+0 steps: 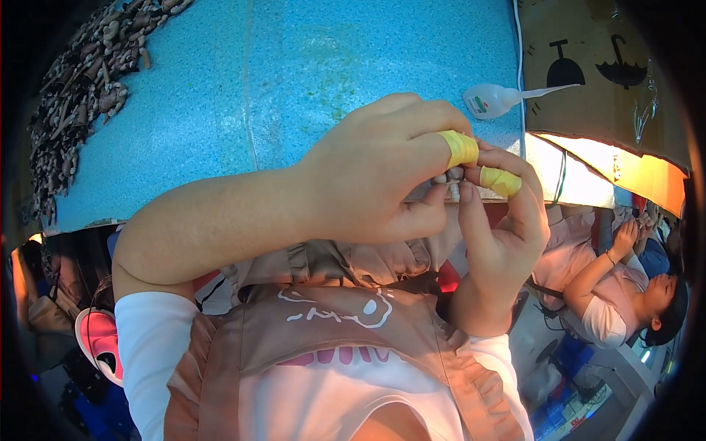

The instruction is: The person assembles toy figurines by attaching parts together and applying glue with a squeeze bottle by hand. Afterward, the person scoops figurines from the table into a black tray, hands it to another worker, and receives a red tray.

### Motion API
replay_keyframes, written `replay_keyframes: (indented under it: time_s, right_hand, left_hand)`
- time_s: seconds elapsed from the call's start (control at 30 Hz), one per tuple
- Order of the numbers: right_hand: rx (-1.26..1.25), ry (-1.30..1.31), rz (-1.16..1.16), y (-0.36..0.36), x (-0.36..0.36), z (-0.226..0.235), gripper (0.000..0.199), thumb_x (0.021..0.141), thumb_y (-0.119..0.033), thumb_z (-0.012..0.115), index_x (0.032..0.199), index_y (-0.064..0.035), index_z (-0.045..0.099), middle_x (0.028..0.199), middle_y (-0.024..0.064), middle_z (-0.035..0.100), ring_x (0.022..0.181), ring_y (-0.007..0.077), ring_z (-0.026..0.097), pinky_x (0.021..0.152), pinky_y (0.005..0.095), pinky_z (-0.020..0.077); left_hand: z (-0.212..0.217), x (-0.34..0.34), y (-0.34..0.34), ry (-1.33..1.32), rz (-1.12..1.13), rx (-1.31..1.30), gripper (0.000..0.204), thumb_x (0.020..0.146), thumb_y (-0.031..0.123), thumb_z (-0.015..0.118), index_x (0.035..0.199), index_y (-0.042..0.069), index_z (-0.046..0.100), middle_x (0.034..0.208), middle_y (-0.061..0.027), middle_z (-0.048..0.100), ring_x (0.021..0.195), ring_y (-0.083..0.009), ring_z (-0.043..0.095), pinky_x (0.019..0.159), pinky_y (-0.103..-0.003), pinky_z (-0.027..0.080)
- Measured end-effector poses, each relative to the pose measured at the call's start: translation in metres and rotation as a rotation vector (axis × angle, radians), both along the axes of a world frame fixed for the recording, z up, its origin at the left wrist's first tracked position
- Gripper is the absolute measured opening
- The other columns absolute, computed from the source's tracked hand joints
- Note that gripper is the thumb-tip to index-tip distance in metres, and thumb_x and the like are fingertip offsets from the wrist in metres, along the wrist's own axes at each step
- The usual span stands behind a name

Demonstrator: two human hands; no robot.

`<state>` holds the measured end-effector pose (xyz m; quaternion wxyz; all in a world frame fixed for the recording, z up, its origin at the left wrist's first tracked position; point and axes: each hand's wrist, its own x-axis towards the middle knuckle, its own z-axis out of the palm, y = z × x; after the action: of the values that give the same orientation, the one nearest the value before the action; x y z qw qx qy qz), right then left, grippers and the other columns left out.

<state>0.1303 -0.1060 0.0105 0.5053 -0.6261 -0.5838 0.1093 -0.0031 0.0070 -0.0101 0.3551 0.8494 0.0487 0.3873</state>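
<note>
A small grey and white figure-like piece (454,178) is pinched between my two hands, just past the near edge of the blue table. My left hand (382,169) is closed on it with thumb and index finger, coming in from the left. From the other side, my right hand (507,220) grips the same piece with thumb and fingertips. Yellow tape wraps an index finger on each hand. Fingers cover much of the piece, so its exact shape is hidden.
A white squeeze bottle with a long thin nozzle (493,101) lies beyond my hands at the table's right. A heap of small brown and grey pieces (88,95) covers the far left of the blue tabletop (294,66). Cardboard (581,29) stands right; another person (618,287) sits there.
</note>
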Motion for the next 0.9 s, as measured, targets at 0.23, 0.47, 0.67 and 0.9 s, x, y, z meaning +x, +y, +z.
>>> replay_keyframes:
  time_s: [0.23,0.47,0.67,0.9]
  right_hand:
    - [0.181,0.111,-0.013,0.003,0.005,-0.013,0.025,0.069,0.003,0.066,0.092,0.0037,0.059,0.094,0.0148,0.059,0.087,0.0267,0.059,0.078,0.0316,0.0465]
    - [-0.01,-0.097,0.02,-0.001,0.01,-0.015,0.065,0.055,-0.015,0.08,0.112,0.0015,0.053,0.118,0.0158,0.047,0.107,0.0297,0.048,0.089,0.0377,0.0405]
    - [-0.03,0.242,0.107,-0.004,0.01,-0.011,0.06,0.06,-0.013,0.079,0.112,0.003,0.052,0.115,0.0148,0.048,0.109,0.0279,0.047,0.091,0.0373,0.0405]
    - [-0.045,0.676,0.038,-0.002,-0.011,-0.005,0.06,0.061,-0.013,0.079,0.111,0.0031,0.052,0.116,0.0149,0.047,0.11,0.0279,0.046,0.093,0.038,0.0391]
  left_hand:
    - [0.006,0.0,-0.003,0.134,-0.106,-0.531,0.03,0.077,0.009,0.059,0.106,0.002,0.054,0.095,-0.0086,0.058,0.076,-0.0157,0.058,0.064,-0.026,0.047]
    - [0.012,-0.007,0.002,0.321,-0.431,-1.221,0.052,0.085,0.015,0.06,0.129,0.004,0.035,0.098,-0.0065,0.058,0.073,-0.0055,0.055,0.059,-0.02,0.047]
    - [0.017,-0.007,-0.003,0.244,-0.454,-1.203,0.057,0.08,0.003,0.063,0.128,0.003,0.031,0.103,-0.0118,0.058,0.083,-0.0095,0.058,0.068,-0.022,0.049]
    - [0.019,-0.007,0.002,0.267,-0.394,-1.246,0.058,0.076,0.003,0.068,0.124,0.003,0.034,0.104,-0.0123,0.058,0.094,-0.0125,0.057,0.079,-0.024,0.047]
